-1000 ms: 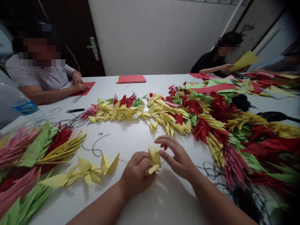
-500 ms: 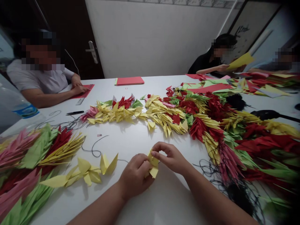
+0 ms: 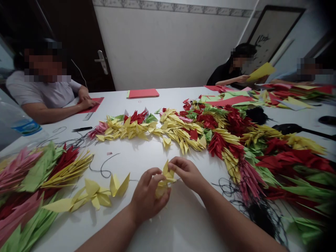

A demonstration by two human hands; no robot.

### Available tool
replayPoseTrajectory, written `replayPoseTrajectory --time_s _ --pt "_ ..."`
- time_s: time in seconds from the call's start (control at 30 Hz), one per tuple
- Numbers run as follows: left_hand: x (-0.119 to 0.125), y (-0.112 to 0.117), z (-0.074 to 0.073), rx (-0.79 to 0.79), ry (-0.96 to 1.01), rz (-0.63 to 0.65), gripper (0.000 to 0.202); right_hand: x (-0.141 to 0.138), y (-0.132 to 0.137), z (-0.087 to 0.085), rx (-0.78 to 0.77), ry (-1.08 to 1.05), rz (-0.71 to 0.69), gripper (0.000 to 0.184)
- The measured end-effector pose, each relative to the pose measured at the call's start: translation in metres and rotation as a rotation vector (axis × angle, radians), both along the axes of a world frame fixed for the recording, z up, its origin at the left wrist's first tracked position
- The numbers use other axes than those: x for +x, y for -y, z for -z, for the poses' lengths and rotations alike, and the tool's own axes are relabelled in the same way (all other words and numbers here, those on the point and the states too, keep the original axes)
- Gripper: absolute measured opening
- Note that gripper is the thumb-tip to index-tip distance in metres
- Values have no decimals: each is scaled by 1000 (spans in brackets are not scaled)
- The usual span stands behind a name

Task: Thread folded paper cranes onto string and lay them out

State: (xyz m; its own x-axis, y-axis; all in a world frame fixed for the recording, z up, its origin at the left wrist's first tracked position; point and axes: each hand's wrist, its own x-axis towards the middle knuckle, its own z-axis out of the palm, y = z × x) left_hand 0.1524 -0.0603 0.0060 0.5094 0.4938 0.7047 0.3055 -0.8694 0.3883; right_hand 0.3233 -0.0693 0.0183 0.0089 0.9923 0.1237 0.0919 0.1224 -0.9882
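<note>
Between my hands, above the white table (image 3: 183,224), is a folded yellow paper piece (image 3: 166,175) with pointed tips. My left hand (image 3: 150,192) grips it from the left, thumb below and fingers curled around. With thumb and index finger together, my right hand (image 3: 185,171) pinches its upper right part. To the left of my hands lies a strung row of yellow folded paper pieces (image 3: 91,192), with a single yellow piece (image 3: 119,186) at its right end. A thin dark cord (image 3: 133,180) shows between that piece and my left hand.
Bundles of folded paper (image 3: 52,175) lie at left; a long heap (image 3: 183,129) curves from the middle to the right. Black cord (image 3: 262,217) tangles at right. A pen-like black tool (image 3: 82,129), bottle (image 3: 21,119) and red paper stack (image 3: 143,93) stand farther off. Several people sit around.
The yellow piece has turned in my hands, one tip now pointing up. My left fingers have loosened and lifted a little. The camera view has tilted slightly upward.
</note>
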Motion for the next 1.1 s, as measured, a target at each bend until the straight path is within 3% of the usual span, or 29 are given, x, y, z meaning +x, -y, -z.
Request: replayPoseTrajectory --time_s 0.13,0.27,0.37,0.43,0.5,0.57,0.7,0.93,1.03,1.1 --pt "-3 5 -9 193 18 40 34 11 -10 5 -1 -248 270 31" --pt "9 34 -15 445 -207 357 10 22 -20 14 26 -373 431 29" --pt "24 57 -1 357 -255 494 9 25 -22 19 27 -392 468 28" --pt "29 62 12 312 -231 412 22 25 -22 20 43 -398 480 28" --pt "26 57 20 166 -395 282 50 25 -22 20 60 -410 503 27" --pt "20 46 22 38 -521 143 56 26 -22 18 68 -430 538 27" --pt "13 27 22 -76 -573 -77 55 30 -23 14 68 -457 592 27" --pt "15 18 26 -161 -604 -403 56 30 -20 12 29 -443 580 24" --pt "12 13 23 -117 -603 -463 52 27 -20 14 11 -440 566 24" --pt "11 8 21 -88 -577 -401 43 25 -20 15 -3 -436 558 25"
